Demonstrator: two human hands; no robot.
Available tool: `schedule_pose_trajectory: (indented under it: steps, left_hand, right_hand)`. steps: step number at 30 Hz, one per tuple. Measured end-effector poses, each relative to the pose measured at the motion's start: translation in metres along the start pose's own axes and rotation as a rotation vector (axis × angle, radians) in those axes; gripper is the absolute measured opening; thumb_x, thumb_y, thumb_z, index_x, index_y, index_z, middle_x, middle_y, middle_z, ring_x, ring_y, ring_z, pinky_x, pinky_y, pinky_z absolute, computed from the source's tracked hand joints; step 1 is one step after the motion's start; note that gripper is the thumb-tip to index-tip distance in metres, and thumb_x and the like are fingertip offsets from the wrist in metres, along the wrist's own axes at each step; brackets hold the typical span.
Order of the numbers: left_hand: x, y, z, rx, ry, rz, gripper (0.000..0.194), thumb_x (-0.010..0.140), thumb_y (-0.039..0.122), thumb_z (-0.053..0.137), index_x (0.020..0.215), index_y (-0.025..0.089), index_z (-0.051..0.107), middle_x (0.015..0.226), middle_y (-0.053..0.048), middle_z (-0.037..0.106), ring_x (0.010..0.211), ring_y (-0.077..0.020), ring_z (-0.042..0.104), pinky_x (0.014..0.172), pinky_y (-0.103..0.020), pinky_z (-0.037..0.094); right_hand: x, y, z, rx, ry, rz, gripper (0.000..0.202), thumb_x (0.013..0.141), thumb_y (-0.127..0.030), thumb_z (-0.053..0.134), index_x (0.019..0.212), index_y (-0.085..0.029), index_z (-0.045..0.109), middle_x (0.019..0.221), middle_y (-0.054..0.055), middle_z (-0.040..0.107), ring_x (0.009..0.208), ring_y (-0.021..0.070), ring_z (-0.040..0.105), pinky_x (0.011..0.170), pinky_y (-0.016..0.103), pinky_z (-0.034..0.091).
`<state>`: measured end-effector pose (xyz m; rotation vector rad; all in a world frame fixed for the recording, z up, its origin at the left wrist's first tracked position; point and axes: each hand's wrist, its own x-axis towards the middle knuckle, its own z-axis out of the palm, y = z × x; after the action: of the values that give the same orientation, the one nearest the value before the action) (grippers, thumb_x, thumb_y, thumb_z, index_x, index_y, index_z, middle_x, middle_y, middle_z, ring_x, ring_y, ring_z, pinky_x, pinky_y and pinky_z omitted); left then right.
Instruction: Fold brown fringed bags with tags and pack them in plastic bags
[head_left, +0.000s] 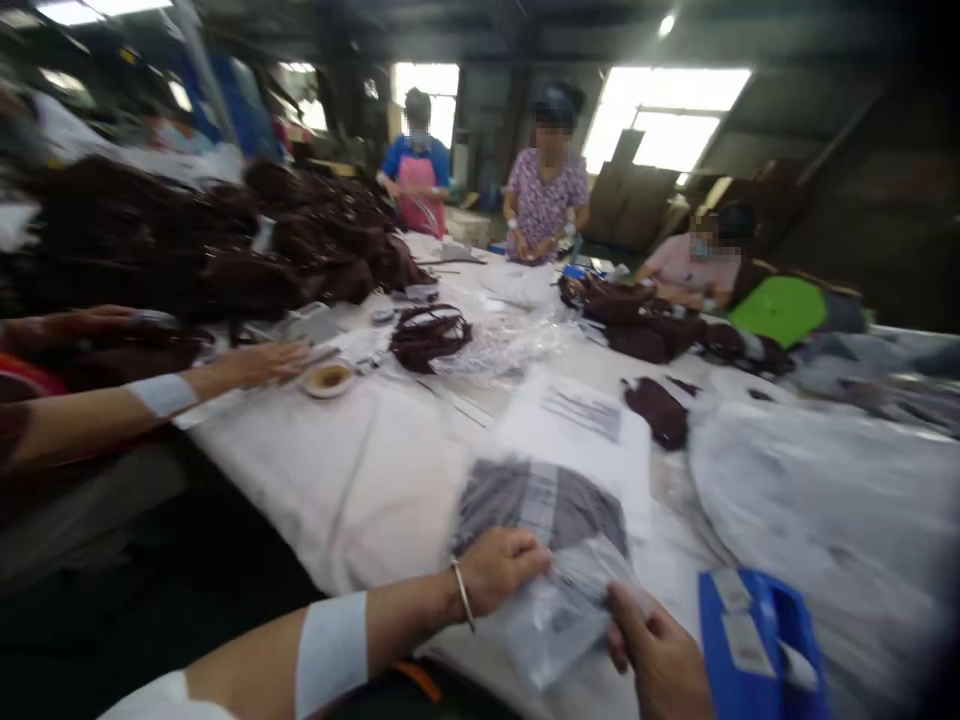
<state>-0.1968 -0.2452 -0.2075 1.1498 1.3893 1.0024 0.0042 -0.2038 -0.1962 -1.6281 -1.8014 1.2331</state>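
My left hand [501, 572], with a bracelet at the wrist, is closed on the near edge of a clear plastic bag [559, 640]. From the other side my right hand [660, 645] pinches the same bag between thumb and fingers. Inside the bag lies a folded dark brown item [495, 500] with a paler grey band across its middle; its kind is blurred. Just beyond it is white plastic packaging [592, 410] with dark print. A blue tape dispenser [757, 640] stands right of my right hand.
A big heap of dark brown goods [300, 240] covers the table's far left. A co-worker's hand [274, 362] reaches in beside a small round dish [328, 379]. Several people work around the far side. Clear plastic sheeting [817, 510] lies at right.
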Motion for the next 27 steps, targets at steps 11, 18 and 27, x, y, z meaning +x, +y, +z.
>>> schedule_pose_trajectory:
  steps: [11, 18, 27]
  left_hand:
    - [0.002, 0.003, -0.005, -0.119, -0.078, 0.019, 0.039, 0.075, 0.055, 0.062, 0.083, 0.016, 0.059, 0.073, 0.0, 0.059, 0.066, -0.015, 0.051, 0.061, -0.024, 0.041]
    - [0.011, -0.014, 0.014, -0.274, 0.086, -0.153, 0.045, 0.076, 0.057, 0.058, 0.08, 0.012, 0.063, 0.059, 0.002, 0.057, 0.053, -0.0113, 0.048, 0.053, -0.022, 0.038]
    - [0.054, 0.017, 0.035, -0.116, 0.016, -0.036, 0.043, 0.074, 0.054, 0.061, 0.092, 0.015, 0.067, 0.08, -0.003, 0.066, 0.074, -0.0187, 0.059, 0.07, -0.026, 0.047]
  right_hand:
    - [0.002, -0.011, 0.018, 0.528, -0.016, -0.027, 0.03, 0.073, -0.047, 0.068, 0.074, -0.018, 0.06, 0.062, -0.002, 0.056, 0.065, 0.0154, 0.052, 0.063, 0.026, 0.042]
    - [-0.005, 0.016, 0.016, 0.917, 0.076, 0.01, 0.035, 0.076, -0.054, 0.062, 0.086, -0.02, 0.062, 0.08, 0.003, 0.067, 0.07, 0.0183, 0.059, 0.064, 0.03, 0.048]
    - [0.056, 0.055, -0.154, 0.348, 0.288, -0.092, 0.044, 0.073, -0.054, 0.062, 0.099, -0.018, 0.064, 0.078, 0.003, 0.071, 0.062, 0.0166, 0.063, 0.055, 0.026, 0.047]
